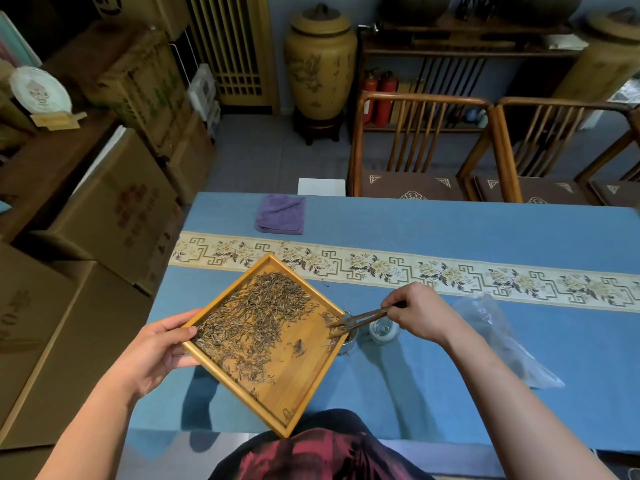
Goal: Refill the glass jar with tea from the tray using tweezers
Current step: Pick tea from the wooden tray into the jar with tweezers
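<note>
I am seeing the left hand [157,351] gripping the tray [301,382] by its left corner at frame centre, thumb curled over the rim. The right hand [420,311] is pinching the tweezers [360,320], whose parted tips are touching tea [256,317] at the tray's right corner, over the jar [348,344]. A lid [383,330] is lying just right of it.

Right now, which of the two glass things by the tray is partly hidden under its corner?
The glass jar, at the tweezers' tips; the glass lid lies uncovered beside it.
</note>
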